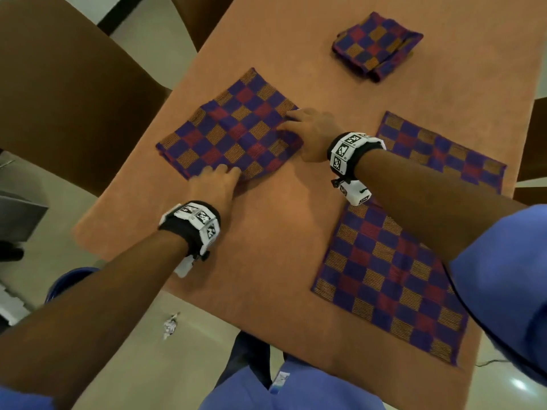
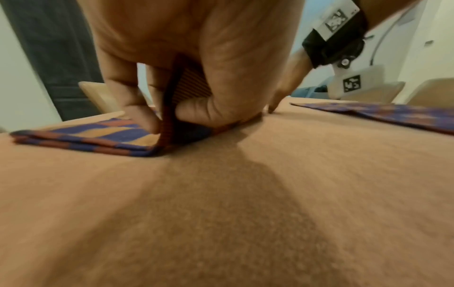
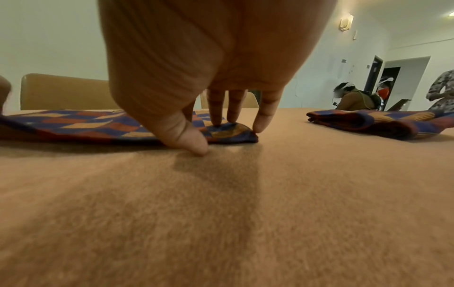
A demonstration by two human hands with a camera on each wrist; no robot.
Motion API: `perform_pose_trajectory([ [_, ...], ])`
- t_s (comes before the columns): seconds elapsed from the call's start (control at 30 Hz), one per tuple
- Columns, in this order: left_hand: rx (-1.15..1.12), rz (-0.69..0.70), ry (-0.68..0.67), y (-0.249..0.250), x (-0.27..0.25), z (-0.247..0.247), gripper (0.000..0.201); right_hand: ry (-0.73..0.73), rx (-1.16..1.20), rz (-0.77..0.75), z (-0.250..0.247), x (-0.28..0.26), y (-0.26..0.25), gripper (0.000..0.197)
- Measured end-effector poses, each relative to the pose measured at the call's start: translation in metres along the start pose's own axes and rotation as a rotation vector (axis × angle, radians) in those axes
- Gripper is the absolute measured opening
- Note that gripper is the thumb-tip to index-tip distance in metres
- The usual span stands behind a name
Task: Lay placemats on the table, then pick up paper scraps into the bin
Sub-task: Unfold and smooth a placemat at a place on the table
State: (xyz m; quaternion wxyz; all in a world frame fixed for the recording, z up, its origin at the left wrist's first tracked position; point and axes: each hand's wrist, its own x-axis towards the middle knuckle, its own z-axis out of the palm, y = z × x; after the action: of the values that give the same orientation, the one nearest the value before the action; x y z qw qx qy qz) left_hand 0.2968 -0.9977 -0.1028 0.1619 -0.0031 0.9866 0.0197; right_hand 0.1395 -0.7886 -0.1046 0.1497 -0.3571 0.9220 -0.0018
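A purple, red and orange checked placemat [image 1: 231, 125] lies folded double on the orange-brown table [image 1: 266, 232], left of centre. My left hand [image 1: 216, 179] is at its near corner; thumb and fingers [image 2: 196, 110] pinch the top layer [image 2: 181, 85] and lift it off the lower one [image 2: 98, 136]. My right hand [image 1: 307, 128] is at the mat's right corner [image 3: 233, 134]: straight fingertips [image 3: 217, 122] press down on the cloth and the thumb [image 3: 194, 145] touches the table beside it. A crumpled paper scrap [image 1: 171, 324] lies on the floor near the table's front edge.
Two placemats lie spread flat: one near right [image 1: 384, 279], one far right [image 1: 438, 149]. A folded stack of mats [image 1: 376, 45] sits at the far end. Brown chairs [image 1: 74, 99] stand on the left. A blue round object [image 1: 68, 279] shows under my left forearm.
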Motion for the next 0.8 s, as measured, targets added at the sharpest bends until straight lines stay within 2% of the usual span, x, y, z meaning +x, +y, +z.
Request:
perform_pose_trajectory([
  [0.07, -0.079, 0.009, 0.052, -0.019, -0.001, -0.009, 0.031, 0.001, -0.017, -0.005, -0.001, 0.0, 0.0, 0.066],
  [0.13, -0.149, 0.012, 0.13, -0.039, -0.004, -0.02, 0.024, 0.029, -0.016, -0.025, 0.003, 0.001, -0.002, 0.054],
  [0.23, -0.169, 0.006, 0.262, -0.063, -0.013, -0.039, 0.031, 0.134, -0.031, -0.037, 0.005, -0.001, -0.008, 0.041],
  [0.3, -0.136, -0.025, 0.305, -0.075, -0.023, -0.048, 0.03, 0.207, -0.028, -0.058, 0.005, -0.01, -0.022, 0.038],
  [0.37, -0.089, -0.06, 0.329, -0.09, -0.039, -0.049, 0.028, 0.275, 0.057, -0.142, 0.009, -0.031, -0.049, 0.038],
  [0.43, -0.045, -0.051, 0.313, -0.111, -0.056, -0.04, 0.026, 0.252, 0.173, -0.182, 0.022, -0.061, -0.092, 0.047],
  [0.5, 0.009, -0.071, 0.239, -0.139, -0.073, -0.025, 0.026, 0.083, 0.256, -0.179, 0.043, -0.09, -0.146, 0.05],
  [0.6, 0.089, -0.093, 0.118, -0.168, -0.097, -0.007, 0.033, -0.118, 0.338, -0.22, 0.062, -0.124, -0.227, 0.033],
  [0.67, 0.087, -0.082, 0.075, -0.177, -0.107, 0.004, 0.041, -0.122, 0.36, -0.2, 0.062, -0.13, -0.258, 0.042],
  [0.73, 0.033, -0.101, 0.065, -0.178, -0.112, 0.011, 0.05, -0.052, 0.373, -0.13, 0.059, -0.126, -0.262, 0.05],
  [0.8, -0.033, -0.142, 0.082, -0.174, -0.111, 0.015, 0.051, 0.052, 0.38, -0.023, 0.057, -0.113, -0.246, 0.043],
])
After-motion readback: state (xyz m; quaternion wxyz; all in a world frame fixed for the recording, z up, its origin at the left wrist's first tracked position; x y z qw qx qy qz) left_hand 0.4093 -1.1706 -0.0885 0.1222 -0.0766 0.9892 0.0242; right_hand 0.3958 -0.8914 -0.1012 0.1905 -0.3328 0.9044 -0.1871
